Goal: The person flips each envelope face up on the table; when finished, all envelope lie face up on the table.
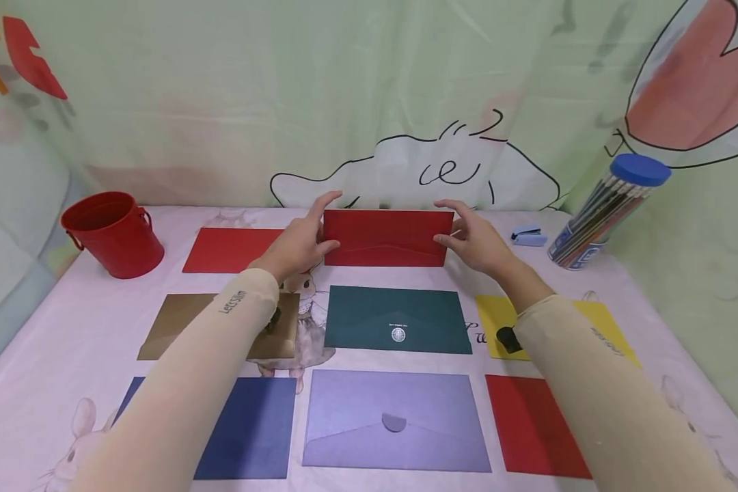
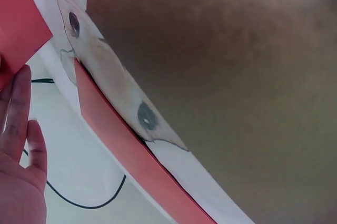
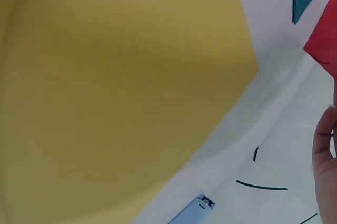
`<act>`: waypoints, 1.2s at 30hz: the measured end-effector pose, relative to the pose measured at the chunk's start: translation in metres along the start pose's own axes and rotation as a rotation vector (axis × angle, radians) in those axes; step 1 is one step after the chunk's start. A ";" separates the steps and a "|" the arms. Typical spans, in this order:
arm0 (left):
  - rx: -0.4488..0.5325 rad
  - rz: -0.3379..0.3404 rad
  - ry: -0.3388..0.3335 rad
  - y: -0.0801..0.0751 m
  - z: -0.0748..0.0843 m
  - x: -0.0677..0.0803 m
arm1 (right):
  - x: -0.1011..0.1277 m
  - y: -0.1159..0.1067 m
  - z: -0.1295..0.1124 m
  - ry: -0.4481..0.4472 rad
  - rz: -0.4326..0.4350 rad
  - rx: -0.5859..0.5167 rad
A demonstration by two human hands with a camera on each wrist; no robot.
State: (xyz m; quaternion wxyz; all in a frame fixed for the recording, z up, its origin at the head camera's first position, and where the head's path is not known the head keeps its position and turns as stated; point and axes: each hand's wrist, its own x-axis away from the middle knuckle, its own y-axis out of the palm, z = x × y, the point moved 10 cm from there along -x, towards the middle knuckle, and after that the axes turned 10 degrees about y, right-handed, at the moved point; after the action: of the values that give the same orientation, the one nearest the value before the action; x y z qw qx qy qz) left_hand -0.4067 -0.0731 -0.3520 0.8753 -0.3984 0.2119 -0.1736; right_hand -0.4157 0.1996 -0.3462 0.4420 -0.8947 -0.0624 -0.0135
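Both hands hold a dark red envelope [image 1: 387, 239] upright by its two short ends, at the back middle of the table. The left hand [image 1: 301, 239] has its thumb on the front of the left edge, index finger raised by the top corner. Opposite it, the right hand [image 1: 476, 242] grips the right edge, its thumb in front and its index finger up near the top corner. In the left wrist view the left fingers [image 2: 20, 97] lie against the envelope [image 2: 23, 18]. Just in front of it lies a dark green envelope [image 1: 400, 311] with a small white emblem.
Around lie a red envelope [image 1: 221, 249], a brown one [image 1: 172, 324], a blue one [image 1: 255, 427], a lilac one [image 1: 396, 400], a yellow one [image 1: 603, 324] and another red one [image 1: 529, 424]. A red bucket [image 1: 113, 236], blue stapler [image 1: 529, 237] and pencil jar [image 1: 609, 212] stand behind.
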 end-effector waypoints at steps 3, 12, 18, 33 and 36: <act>0.019 -0.002 -0.013 0.001 -0.002 0.000 | -0.001 0.001 0.002 0.012 0.016 -0.012; 0.100 -0.005 -0.053 0.006 -0.007 0.000 | -0.002 0.003 0.007 0.078 0.015 -0.079; 0.127 -0.002 -0.083 0.007 -0.009 0.000 | -0.002 0.001 0.009 0.100 0.028 -0.093; 0.050 -0.030 -0.252 0.022 -0.014 -0.002 | -0.005 0.008 0.017 0.206 0.002 -0.007; -0.020 -0.045 -0.256 0.022 -0.011 -0.003 | -0.007 0.012 0.018 0.227 -0.014 0.013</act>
State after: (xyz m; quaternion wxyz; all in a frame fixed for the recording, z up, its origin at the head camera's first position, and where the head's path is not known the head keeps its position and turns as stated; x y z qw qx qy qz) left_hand -0.4119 -0.0646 -0.3746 0.8872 -0.4305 0.0911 -0.1386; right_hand -0.4217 0.2056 -0.3672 0.4518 -0.8842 -0.0184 -0.1176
